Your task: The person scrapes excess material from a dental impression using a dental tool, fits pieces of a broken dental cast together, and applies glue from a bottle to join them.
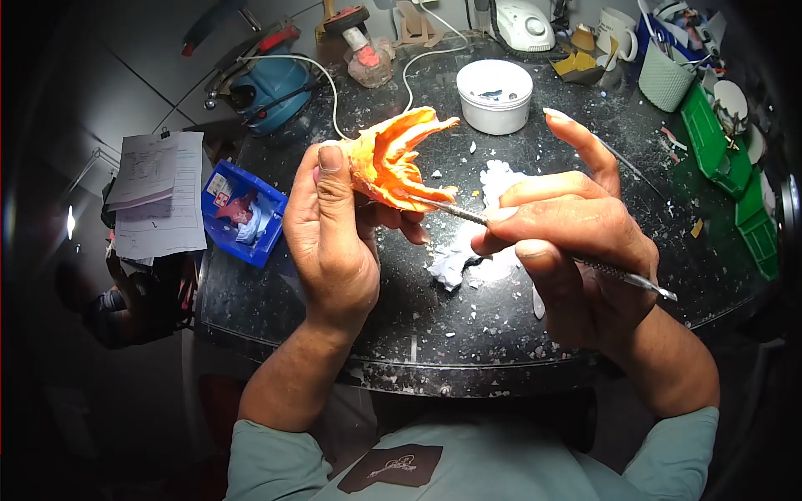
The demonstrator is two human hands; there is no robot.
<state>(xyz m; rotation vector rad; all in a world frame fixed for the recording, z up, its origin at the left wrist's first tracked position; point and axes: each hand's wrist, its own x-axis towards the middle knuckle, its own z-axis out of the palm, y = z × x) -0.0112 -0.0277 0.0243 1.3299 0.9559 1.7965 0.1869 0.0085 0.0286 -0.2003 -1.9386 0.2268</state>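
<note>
My left hand [334, 225] is closed around an orange dental impression [388, 163], thumb on its near left side. The impression is held up above the bench, its curved, ragged-edged hollow facing right. In my right hand [576, 230] is a thin metal dental carver [468, 215] with a knurled handle, pinched between thumb and fingers. Its working tip meets the lower rim of the impression; the exact contact is hard to make out. The carver's flattened other end sticks out to the lower right. Below the hands lie crumpled whitish scraps [455, 260].
A white round tub [494, 100] stands behind my hands. On the left sit a blue tray [242, 213] with pieces in it and hanging papers [159, 194]. Green trays [714, 146] and a woven cup [666, 83] are at right. Debris dots the black bench [401, 334].
</note>
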